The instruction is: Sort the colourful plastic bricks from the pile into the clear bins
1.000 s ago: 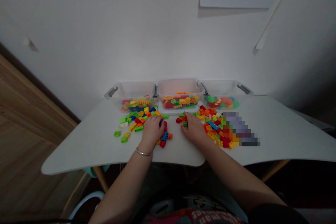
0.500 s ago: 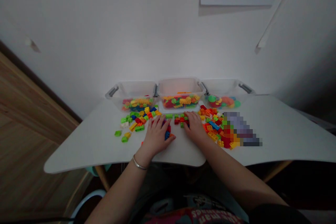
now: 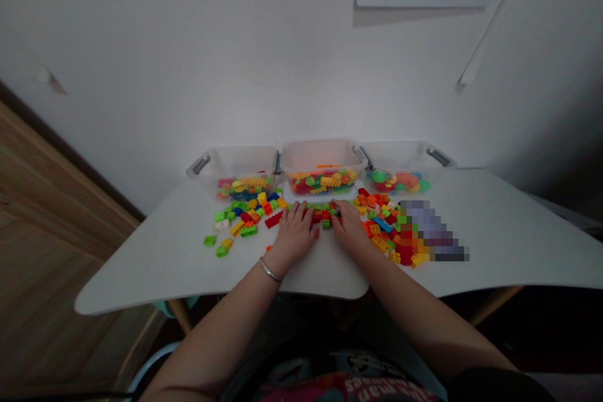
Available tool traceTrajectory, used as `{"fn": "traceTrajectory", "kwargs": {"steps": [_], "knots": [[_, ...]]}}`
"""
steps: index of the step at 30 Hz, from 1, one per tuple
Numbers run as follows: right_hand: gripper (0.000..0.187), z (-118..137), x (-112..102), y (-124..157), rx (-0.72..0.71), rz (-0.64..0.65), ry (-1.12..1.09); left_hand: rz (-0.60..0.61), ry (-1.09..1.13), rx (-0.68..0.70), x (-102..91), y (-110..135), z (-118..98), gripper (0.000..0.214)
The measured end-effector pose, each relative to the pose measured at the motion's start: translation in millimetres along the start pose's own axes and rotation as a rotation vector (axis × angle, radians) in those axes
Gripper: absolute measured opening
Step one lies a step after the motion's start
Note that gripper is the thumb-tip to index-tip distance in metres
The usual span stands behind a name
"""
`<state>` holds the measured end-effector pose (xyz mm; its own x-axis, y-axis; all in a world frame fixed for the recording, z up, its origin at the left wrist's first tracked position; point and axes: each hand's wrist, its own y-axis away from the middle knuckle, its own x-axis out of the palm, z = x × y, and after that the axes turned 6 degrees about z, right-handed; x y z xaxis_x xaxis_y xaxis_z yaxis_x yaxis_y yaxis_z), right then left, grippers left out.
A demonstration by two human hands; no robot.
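Observation:
A row of red and green toy bricks (image 3: 323,215) lies on the white table (image 3: 325,273) between my hands. My right hand (image 3: 349,226) is closed round its right end, thumb in front and fingers behind. My left hand (image 3: 294,235) lies over the left end with its fingers stretched out and a little apart. What is under its palm is hidden. A long red brick (image 3: 274,220) shows just left of my left fingers. An orange piece (image 3: 269,248) peeks out beside the left wrist.
Three clear bins of colourful pieces line the wall: a left bin (image 3: 240,160), a middle bin (image 3: 323,154) and a right bin (image 3: 400,154). Loose bricks are scattered left (image 3: 249,231) and right (image 3: 380,244) of my hands. A pixelated patch covers something at the right.
My left hand has moved right, closer to my right hand and onto the row's left end. The long red brick it partly covered now shows at its left. My right hand has barely moved.

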<state>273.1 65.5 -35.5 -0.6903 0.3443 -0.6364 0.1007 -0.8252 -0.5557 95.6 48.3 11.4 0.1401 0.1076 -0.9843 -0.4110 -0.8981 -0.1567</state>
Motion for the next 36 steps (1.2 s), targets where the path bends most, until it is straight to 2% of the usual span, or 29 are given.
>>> {"fn": "traceTrajectory", "kwargs": {"steps": [6,11,16,25,30,36], "knots": [[0.053,-2.8,0.1,-2.0,0.056,-0.002,-0.007,0.01,0.041,0.08,2.3,-20.1,-10.4,0.048],[0.064,-0.3,-0.9,-0.8,0.062,0.031,0.024,-0.013,0.008,0.079,-7.6,-22.1,-10.9,0.04],[0.054,5.3,-2.5,0.2,0.011,0.062,0.055,-0.063,-0.005,0.076,-13.1,-13.8,3.2,0.029],[0.031,26.5,-25.7,-1.6,-0.074,0.15,0.151,-0.149,0.025,-0.046,-8.5,-8.7,13.4,0.04],[0.017,34.1,-31.3,-1.5,-0.126,0.191,0.205,-0.144,0.061,-0.176,-4.9,-9.1,14.1,0.039],[0.016,36.4,-31.5,-0.9,-0.182,0.247,0.252,-0.098,0.09,-0.156,-2.7,-9.3,16.2,0.039]]}}
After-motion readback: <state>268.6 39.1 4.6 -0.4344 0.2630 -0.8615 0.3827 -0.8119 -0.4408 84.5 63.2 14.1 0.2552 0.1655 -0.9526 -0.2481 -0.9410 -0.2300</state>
